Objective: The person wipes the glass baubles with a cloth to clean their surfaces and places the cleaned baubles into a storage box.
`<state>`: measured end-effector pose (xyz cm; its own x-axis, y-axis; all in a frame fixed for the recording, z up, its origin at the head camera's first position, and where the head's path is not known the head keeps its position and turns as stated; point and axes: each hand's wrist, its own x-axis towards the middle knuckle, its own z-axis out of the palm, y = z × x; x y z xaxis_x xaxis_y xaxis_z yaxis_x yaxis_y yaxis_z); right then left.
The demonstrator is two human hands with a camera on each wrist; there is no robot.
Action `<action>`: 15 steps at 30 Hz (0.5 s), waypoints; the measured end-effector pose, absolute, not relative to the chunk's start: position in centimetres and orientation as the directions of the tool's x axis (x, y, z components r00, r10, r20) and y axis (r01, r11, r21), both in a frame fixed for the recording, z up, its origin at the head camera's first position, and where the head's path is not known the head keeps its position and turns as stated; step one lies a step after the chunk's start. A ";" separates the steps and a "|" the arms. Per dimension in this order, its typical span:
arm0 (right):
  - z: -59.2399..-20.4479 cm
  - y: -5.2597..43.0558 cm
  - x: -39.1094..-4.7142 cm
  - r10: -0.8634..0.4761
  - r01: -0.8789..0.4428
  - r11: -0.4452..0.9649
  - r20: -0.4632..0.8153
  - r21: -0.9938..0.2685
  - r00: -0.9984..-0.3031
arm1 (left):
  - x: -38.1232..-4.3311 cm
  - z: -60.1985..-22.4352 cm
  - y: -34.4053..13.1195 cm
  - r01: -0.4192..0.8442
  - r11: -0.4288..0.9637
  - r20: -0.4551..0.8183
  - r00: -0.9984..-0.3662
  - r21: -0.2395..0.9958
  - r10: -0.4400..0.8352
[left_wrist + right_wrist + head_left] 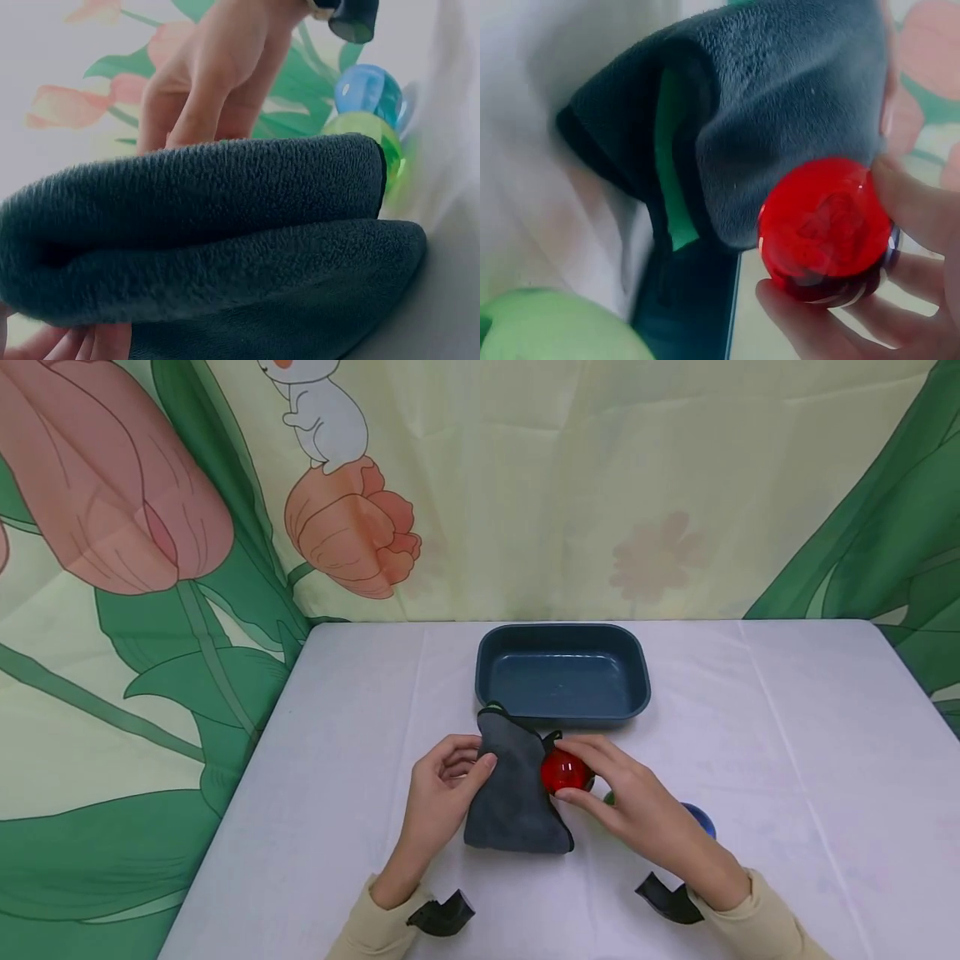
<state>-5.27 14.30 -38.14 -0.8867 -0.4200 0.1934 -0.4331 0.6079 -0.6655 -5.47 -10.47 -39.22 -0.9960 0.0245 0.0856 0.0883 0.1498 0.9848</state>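
Observation:
My left hand (450, 777) holds a folded dark grey-blue towel (513, 793) by its left side, thumb in front. The towel has plush fabric, dark piping and a hanging loop; a green underside (671, 150) shows in the right wrist view. My right hand (630, 793) pinches a shiny red ball (561, 772) between thumb and fingers, close against the towel's right edge. Seen from the right wrist, the red ball (825, 229) is see-through with a dark lower part. A green ball (367, 135) and a blue ball (371, 91) sit behind the towel in the left wrist view.
A dark blue rectangular basin (562, 714) stands at the table's back edge, just beyond the towel. The white-clothed table (750, 735) meets a floral curtain (525, 485) behind. Black wrist mounts (442, 913) sit at both cuffs. My right forearm partly covers a blue round thing (702, 817).

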 end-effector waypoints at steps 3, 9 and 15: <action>-38.3 13.9 -5.2 -0.425 -0.457 0.580 0.227 -0.674 -0.876 | -5.4 -39.2 -10.1 0.066 0.131 0.062 -0.997 0.989 0.037; -38.4 13.5 -5.2 -0.429 -0.500 0.545 0.289 -0.673 -0.856 | -5.3 -39.1 -9.5 0.052 0.129 0.044 -0.997 0.990 0.062; -38.4 13.2 -5.1 -0.431 -0.499 0.526 0.291 -0.688 -0.854 | -5.0 -38.7 -9.3 0.085 0.088 0.077 -0.993 0.992 0.084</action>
